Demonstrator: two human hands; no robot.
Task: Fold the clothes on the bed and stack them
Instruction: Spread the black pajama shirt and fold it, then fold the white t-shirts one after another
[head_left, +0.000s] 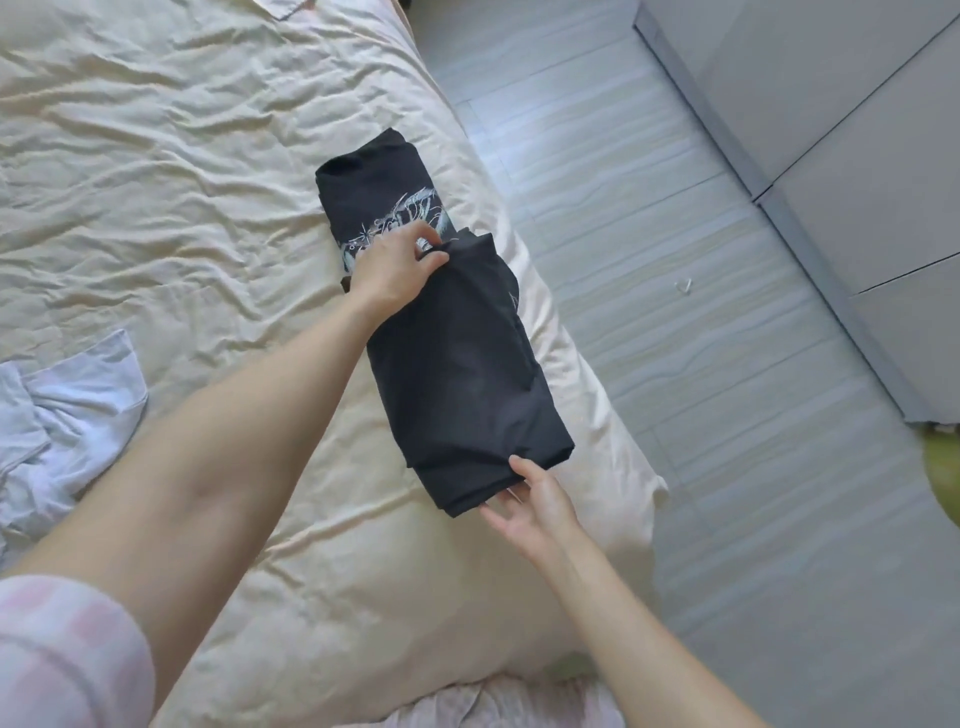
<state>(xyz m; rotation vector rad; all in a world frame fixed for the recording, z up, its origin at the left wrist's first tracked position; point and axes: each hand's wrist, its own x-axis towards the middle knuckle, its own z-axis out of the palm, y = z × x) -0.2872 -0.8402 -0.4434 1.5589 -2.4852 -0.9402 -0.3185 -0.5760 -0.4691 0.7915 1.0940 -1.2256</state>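
Black garment mid-fold, right at the mattress edge

The left hand (395, 265) pinches the folded-over edge of the black garment (457, 364) near its white print, while the right hand (535, 499), fingers loosely spread, touches the near corner where the layers bunch. It lies on the cream bed sheet (182, 182) close to the drop to the floor (675, 260), so a hasty pull could drag it over, and an unsupported corner could slip open. A pale garment (67, 405) waits crumpled, well apart at the left.
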